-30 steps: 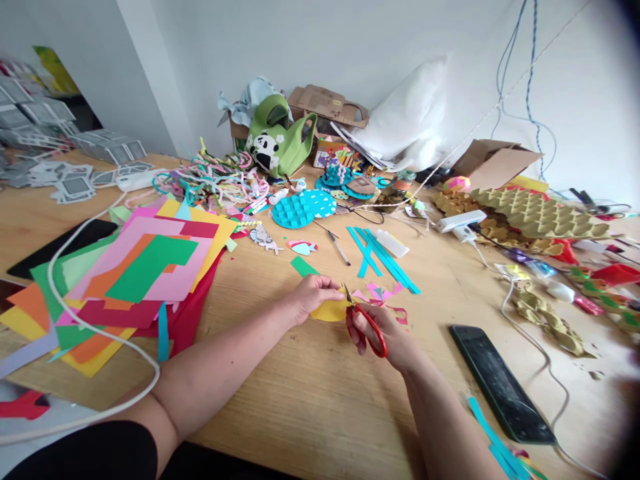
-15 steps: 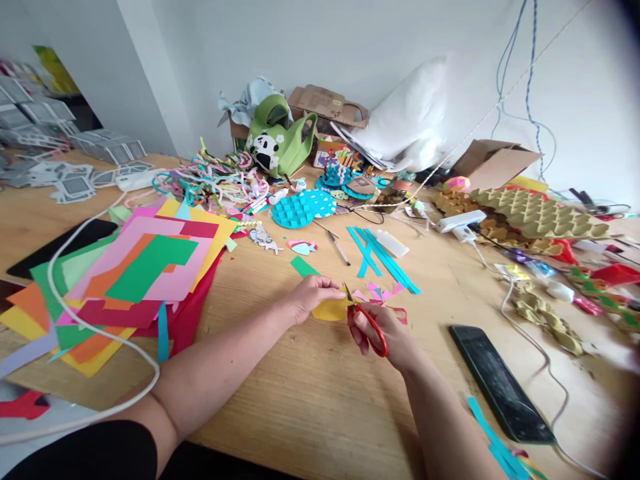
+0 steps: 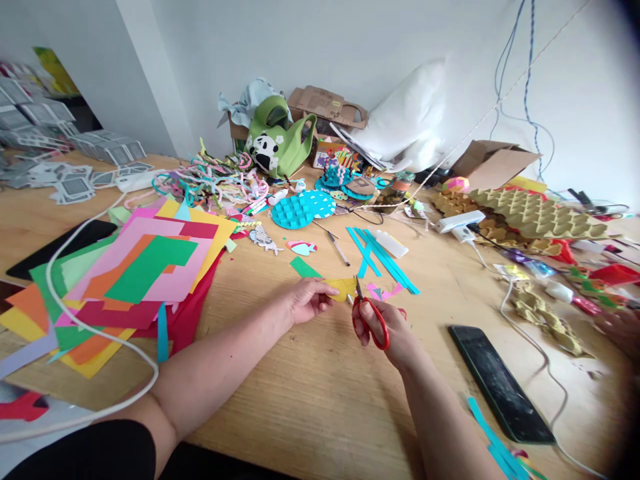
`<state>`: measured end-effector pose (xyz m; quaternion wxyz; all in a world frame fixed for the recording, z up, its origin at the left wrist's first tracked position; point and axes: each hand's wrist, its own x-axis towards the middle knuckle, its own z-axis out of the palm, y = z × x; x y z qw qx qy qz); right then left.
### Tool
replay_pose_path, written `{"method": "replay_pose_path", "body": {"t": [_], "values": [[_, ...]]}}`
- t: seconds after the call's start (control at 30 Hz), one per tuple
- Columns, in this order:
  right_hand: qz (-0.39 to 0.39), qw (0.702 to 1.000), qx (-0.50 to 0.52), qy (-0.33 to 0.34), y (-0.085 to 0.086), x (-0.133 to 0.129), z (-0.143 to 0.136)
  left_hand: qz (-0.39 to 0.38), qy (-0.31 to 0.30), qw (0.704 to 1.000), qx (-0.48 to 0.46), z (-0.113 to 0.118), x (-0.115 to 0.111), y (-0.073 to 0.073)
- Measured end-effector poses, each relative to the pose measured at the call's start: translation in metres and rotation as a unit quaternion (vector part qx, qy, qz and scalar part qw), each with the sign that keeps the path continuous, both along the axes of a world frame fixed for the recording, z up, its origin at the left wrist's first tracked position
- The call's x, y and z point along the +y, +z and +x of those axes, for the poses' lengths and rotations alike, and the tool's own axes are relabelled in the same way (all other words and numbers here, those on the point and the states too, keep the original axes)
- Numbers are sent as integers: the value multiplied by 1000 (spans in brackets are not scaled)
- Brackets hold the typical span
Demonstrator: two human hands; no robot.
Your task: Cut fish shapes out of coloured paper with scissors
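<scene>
A small piece of yellow paper [image 3: 342, 289] is pinched between the thumb and fingers of my left hand [image 3: 311, 300]. My right hand [image 3: 384, 327] grips red-handled scissors [image 3: 384, 332], their blades beside the paper's right edge; I cannot tell whether they touch it. Pink paper scraps [image 3: 387, 291] lie just beyond the blades. Behind my left fingers rests a green paper strip [image 3: 305, 267]. Further back are a paper fish cut-out [image 3: 302, 247], a pen [image 3: 339, 249] and several blue paper strips [image 3: 387, 259].
Coloured paper sheets [image 3: 150, 267] pile up on the left, crossed by a white cable [image 3: 56, 303]. A black phone [image 3: 500, 383] lies to the right. At the back stand a green panda bag [image 3: 295, 143] and egg-carton pieces [image 3: 540, 212]. Another person's hand [image 3: 620, 327] shows at the right edge.
The yellow paper has been turned and now shows a narrower shape. My left hand has shifted slightly, and the scissors have moved a little right. A hand has appeared at the right edge.
</scene>
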<state>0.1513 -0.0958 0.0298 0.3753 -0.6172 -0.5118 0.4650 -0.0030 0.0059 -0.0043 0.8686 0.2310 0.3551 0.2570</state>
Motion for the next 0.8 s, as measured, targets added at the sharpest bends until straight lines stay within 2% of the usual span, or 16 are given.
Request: {"method": "replay_pose_path", "body": {"t": [0.1,0.2,0.33,0.53,0.8], "values": [[2,1000,-9,-10,2,0,-3,-52,27,998,-30,1,-1,1],[8,1000,-23,-17,5,0,-7,-78,17,996,-46,1,-1,0],[15,999,-27,-31,3,0,-8,-69,-24,996,-48,1,-3,-2],[23,999,24,-26,-9,1,-8,-70,36,994,-70,4,-8,-1],[27,999,37,-21,-15,2,-11,-72,31,993,-90,5,-10,1]]}}
